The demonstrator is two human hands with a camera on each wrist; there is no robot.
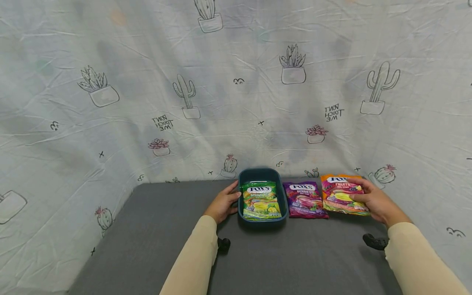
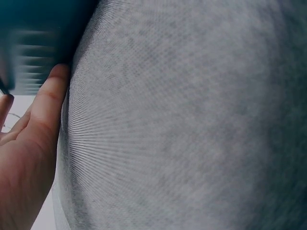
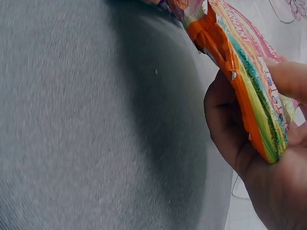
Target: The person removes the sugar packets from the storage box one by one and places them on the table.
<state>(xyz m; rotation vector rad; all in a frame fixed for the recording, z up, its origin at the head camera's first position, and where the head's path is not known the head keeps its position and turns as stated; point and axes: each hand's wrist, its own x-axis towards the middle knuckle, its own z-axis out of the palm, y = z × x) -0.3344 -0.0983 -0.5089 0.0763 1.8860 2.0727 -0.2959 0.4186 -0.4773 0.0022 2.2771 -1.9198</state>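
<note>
In the head view my left hand point(image 1: 223, 203) touches the left side of a dark teal plastic bin point(image 1: 262, 223). Its fingers lie fairly straight along the bin's outer wall point(image 2: 36, 52) in the left wrist view. A green bag of Fox's Spring Tea candy point(image 1: 261, 201) lies inside the bin. My right hand point(image 1: 380, 203) pinches the right edge of an orange bag of Fox's Fruits candy point(image 1: 341, 196). Seen from the right wrist, that orange bag point(image 3: 249, 91) is raised off the table, between thumb and fingers.
A purple bag of Fox's Berries candy point(image 1: 304, 200) lies between the bin and the orange bag. Grey cloth covers the table point(image 1: 295, 258). Behind it hangs a pale curtain point(image 1: 258, 102) printed with potted cacti.
</note>
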